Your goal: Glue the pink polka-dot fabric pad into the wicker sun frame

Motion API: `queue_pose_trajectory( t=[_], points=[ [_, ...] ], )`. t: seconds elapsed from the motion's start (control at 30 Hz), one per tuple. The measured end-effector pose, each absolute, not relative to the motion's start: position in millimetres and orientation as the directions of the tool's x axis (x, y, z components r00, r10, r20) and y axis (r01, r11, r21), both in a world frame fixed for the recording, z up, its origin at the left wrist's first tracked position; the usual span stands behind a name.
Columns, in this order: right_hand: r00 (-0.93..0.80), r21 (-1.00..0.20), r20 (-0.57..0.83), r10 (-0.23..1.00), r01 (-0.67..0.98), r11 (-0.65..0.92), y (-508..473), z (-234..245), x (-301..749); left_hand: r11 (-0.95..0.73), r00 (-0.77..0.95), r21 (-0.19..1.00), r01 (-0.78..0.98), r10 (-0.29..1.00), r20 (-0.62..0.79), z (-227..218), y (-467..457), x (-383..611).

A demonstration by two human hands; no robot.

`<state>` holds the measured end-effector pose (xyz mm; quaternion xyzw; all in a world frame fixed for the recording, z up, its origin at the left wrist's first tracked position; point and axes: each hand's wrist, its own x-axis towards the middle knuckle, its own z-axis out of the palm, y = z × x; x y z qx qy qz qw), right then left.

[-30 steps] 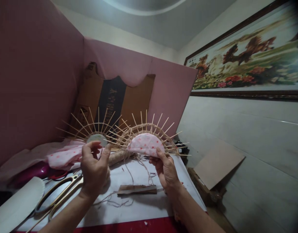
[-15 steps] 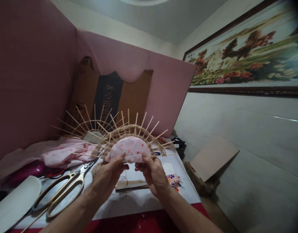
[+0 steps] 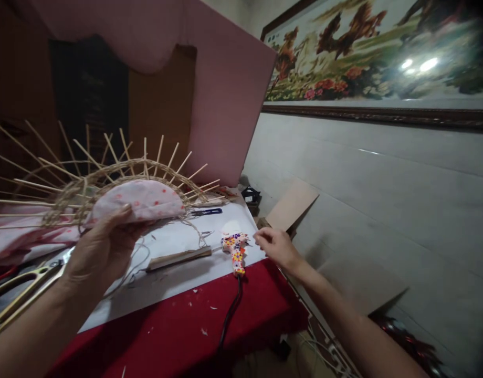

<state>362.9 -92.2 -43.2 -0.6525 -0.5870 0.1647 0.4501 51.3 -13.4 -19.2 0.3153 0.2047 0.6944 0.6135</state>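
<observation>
While the left hand (image 3: 103, 249) is pinching a half-disc (image 3: 139, 197) of pink dotted cloth, thumb on its face and fingers underneath, the right hand (image 3: 279, 249) is hovering just beside a flower-patterned glue gun (image 3: 234, 247), apparently not touching it; from where I am standing, I cannot tell whether its curled fingertips are meeting. The step in hand looks like steadying the piece while attending to the gun; taking that up would call for opening the fingers around its handle. Soft and faintly puckered, the half-disc is hanging above the white sheet (image 3: 178, 289) at the left, with bands of rough, braided cord (image 3: 137, 164) arching around it and thin, pale sticks (image 3: 161, 152) radiating outward. Farther out, the gun's black cable (image 3: 228, 315) is trailing across red cloth (image 3: 174, 328), and gold-handled scissors (image 3: 29, 277) are lying beside the left wrist.
</observation>
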Motion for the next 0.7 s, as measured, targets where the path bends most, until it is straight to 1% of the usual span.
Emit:
queue_pose_trajectory(
  t=[0.1,0.17,0.23,0.27,0.3,0.33,0.47,0.6,0.63,0.67,0.7],
  points=[
    [0.235,-0.713,0.303,0.924,0.699,0.055,-104.3,-60.3,338.3,-0.145,-0.026,0.677,-0.722,0.983,0.182,-19.1,-13.9,51.4],
    [0.224,-0.562,0.239,0.945,0.825,-0.054,-104.6,-66.8,318.2,-0.148,-0.022,0.682,-0.716,0.981,0.191,-19.8,-13.6,51.0],
    [0.234,-0.435,0.199,0.952,0.891,-0.128,-100.9,-70.5,301.9,-0.140,-0.025,0.677,-0.722,0.984,0.177,-21.1,-12.7,50.2],
    [0.247,-0.399,0.186,0.951,0.904,-0.157,-98.6,-72.2,296.4,-0.130,-0.025,0.674,-0.728,0.986,0.163,-21.8,-12.2,49.6],
    [0.259,-0.388,0.177,0.950,0.905,-0.174,-96.5,-74.0,292.9,-0.123,-0.029,0.669,-0.733,0.988,0.150,-22.5,-11.8,49.0],
    [0.272,-0.399,0.177,0.946,0.898,-0.184,-94.8,-76.0,291.3,-0.114,-0.029,0.667,-0.736,0.990,0.138,-23.2,-11.4,48.4],
    [0.324,-0.502,0.204,0.924,0.845,-0.186,-93.1,-84.8,298.6,-0.093,-0.030,0.657,-0.748,0.994,0.106,-24.4,-12.0,46.7],
    [0.334,-0.591,0.238,0.912,0.795,-0.137,-97.8,-88.2,309.5,-0.083,0.000,0.669,-0.739,0.992,0.124,-25.1,-13.7,46.6],
    [0.341,-0.660,0.249,0.906,0.745,-0.099,-99.5,-87.2,311.2,-0.080,0.007,0.676,-0.733,0.992,0.126,-25.6,-13.9,46.6],
    [0.352,-0.773,0.248,0.902,0.634,-0.035,-101.4,-85.3,312.4,-0.079,0.008,0.683,-0.726,0.992,0.124,-26.2,-14.1,46.7],
    [0.367,-0.888,0.235,0.900,0.457,0.046,-103.6,-82.3,312.9,-0.075,0.009,0.692,-0.718,0.993,0.118,-27.1,-14.3,46.7]
  ],
)
